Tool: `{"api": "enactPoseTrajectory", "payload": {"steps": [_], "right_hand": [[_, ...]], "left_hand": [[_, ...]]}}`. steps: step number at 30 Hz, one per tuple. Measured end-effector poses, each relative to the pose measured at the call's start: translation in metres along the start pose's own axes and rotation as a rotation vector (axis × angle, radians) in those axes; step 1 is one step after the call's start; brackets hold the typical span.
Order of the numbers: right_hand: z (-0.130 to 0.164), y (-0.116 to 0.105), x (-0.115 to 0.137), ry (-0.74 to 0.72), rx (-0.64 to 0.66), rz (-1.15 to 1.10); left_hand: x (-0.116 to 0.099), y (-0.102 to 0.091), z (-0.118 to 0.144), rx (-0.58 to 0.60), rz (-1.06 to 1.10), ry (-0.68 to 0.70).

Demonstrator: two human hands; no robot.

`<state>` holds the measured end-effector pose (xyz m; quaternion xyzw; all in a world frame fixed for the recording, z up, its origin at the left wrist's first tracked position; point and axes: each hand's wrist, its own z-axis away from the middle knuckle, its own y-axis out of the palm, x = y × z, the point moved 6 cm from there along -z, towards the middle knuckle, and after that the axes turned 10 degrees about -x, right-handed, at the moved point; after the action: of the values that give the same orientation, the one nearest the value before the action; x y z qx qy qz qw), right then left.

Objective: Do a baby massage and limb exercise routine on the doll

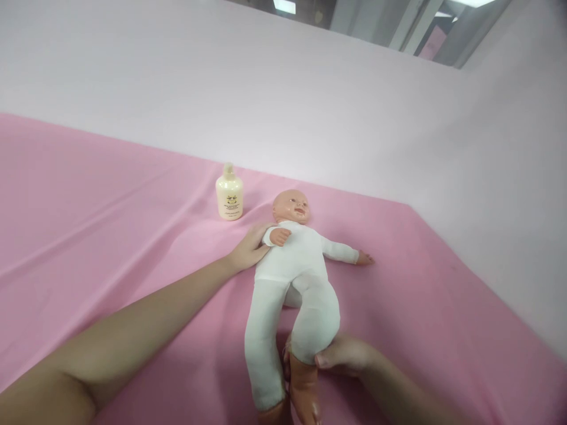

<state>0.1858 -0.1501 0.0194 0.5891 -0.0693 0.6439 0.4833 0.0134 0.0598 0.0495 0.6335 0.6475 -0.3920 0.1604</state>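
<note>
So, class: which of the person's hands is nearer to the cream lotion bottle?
Left. The left hand rests at the doll's shoulder, just below and right of the bottle. The right hand grips the doll's lower leg, far down the pink sheet.

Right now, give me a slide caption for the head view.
Left hand at a doll's shoulder, right hand gripping its bent leg on a pink sheet, bottle nearby.
</note>
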Motion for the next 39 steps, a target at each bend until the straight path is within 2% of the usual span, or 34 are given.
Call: {"api": "enactPoseTrajectory", "payload": {"steps": [11, 17, 31, 39], "right_hand": [[0.0, 0.005, 0.004, -0.007, 0.022, 0.018], [0.001, 0.0, 0.002, -0.008, 0.006, 0.021], [0.001, 0.003, 0.004, -0.011, 0.008, 0.022], [0.003, 0.004, 0.008, 0.025, -0.014, 0.017]], "left_hand": [[-0.004, -0.001, -0.001, -0.016, -0.015, 0.013], [-0.007, -0.002, -0.002, -0.013, -0.001, 0.021], [0.01, 0.0, 0.002, 0.011, -0.011, -0.013], [0.005, 0.0, 0.001, 0.003, 0.01, -0.007]]}}
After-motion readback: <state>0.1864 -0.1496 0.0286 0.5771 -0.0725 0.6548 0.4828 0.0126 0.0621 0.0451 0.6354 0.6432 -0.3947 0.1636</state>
